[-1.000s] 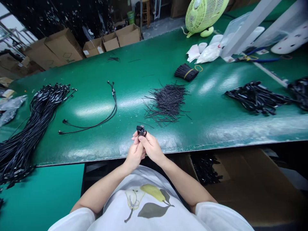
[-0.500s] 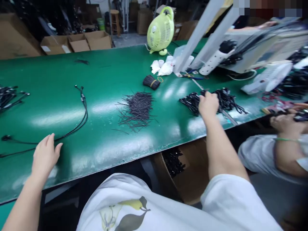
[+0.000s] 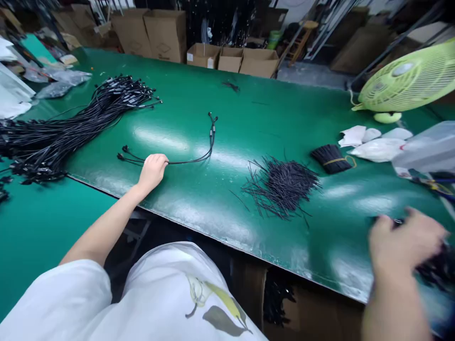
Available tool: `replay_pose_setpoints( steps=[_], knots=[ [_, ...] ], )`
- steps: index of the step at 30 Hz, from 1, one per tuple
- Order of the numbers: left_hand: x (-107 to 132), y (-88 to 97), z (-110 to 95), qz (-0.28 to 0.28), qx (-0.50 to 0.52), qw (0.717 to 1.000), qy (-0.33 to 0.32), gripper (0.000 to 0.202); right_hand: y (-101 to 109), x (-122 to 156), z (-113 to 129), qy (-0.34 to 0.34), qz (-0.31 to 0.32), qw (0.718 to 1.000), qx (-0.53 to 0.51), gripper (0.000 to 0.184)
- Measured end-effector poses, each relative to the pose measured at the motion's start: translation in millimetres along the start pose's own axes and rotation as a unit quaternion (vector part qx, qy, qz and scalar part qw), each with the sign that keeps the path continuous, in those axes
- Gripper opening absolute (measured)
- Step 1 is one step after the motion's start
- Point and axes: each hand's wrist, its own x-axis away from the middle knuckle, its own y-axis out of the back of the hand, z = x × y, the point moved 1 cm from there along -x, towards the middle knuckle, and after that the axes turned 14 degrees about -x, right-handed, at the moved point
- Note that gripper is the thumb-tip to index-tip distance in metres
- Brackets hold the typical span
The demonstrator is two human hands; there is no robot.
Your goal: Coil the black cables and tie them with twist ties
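A thin black cable with paired ends lies curved on the green table, and my left hand is closed around its two strands near the left end. Small dark connectors stick out past that hand. My right hand, smeared by motion, is at the right beside a pile of black cable pieces. Something small and dark shows between its thumb and fingers; its kind is too blurred to tell. Between the hands lies a loose heap of thin black ties.
A large bundle of black cables covers the table's left. A banded tie bundle, white crumpled packets and a green fan stand to the right. Cardboard boxes line the far edge. Below the table's front edge is an open box.
The view has swung left. My left hand has gone from lying open by the cable to gripping it, and the cable's left end has moved. My right hand has lifted from the black pile.
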Motion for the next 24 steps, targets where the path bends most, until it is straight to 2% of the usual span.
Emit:
replay_pose_setpoints(
  steps=[1,3,4,6,8,10,11,13,16,18,20,22,24],
  knots=[
    [-3.8,6.3,-4.2,-0.025,0.03,0.999,0.0,0.025,-9.7,-7.6,25.4,-0.052,-0.046,0.997,-0.023,0.057],
    [-11.5,21.1,-18.1,-0.074,0.077,0.994,0.003,0.027,-39.8,-23.6,87.8,-0.025,0.058,0.99,-0.129,0.049],
    [-14.2,29.3,-27.8,-0.095,0.095,0.991,-0.004,0.028,-56.3,-32.2,121.5,-0.007,0.057,0.98,-0.19,0.046],
    [-15.1,45.4,-49.3,-0.111,0.128,0.985,-0.045,0.03,-92.6,-52.1,186.5,0.045,0.12,0.948,-0.293,0.054],
    [-9.6,59.0,-65.3,-0.078,0.158,0.977,-0.117,0.031,-126.5,-78.3,236.9,0.099,0.16,0.926,-0.328,0.06],
    [-0.4,68.6,-65.3,-0.013,0.166,0.971,-0.17,0.031,-151.4,-112.0,264.1,0.114,0.168,0.922,-0.328,0.038],
    [4.4,72.3,-57.4,0.019,0.162,0.972,-0.171,0.031,-159.0,-131.0,268.9,0.109,0.162,0.926,-0.324,0.026],
    [13.4,78.9,-27.0,0.065,0.148,0.981,-0.112,0.032,-163.0,-170.0,265.8,0.09,0.114,0.937,-0.319,0.027],
    [28.3,88.4,33.4,0.11,0.167,0.979,0.034,0.029,-148.6,-219.0,248.7,0.084,-0.019,0.945,-0.316,0.031],
    [39.2,93.1,65.2,0.133,0.247,0.953,0.112,0.027,-133.7,-239.1,241.1,0.099,-0.055,0.953,-0.282,0.027],
    [49.3,95.2,83.1,0.134,0.384,0.896,0.176,0.025,-117.6,-248.8,237.5,0.103,-0.032,0.972,-0.21,0.03],
    [56.8,95.8,89.5,0.1,0.528,0.813,0.225,0.024,-99.8,-250.1,232.8,0.074,-0.015,0.992,-0.103,0.039],
    [61.5,96.1,89.2,0.064,0.629,0.731,0.257,0.026,-82.0,-245.1,222.5,0.043,-0.003,0.999,0.02,0.044]
  ],
)
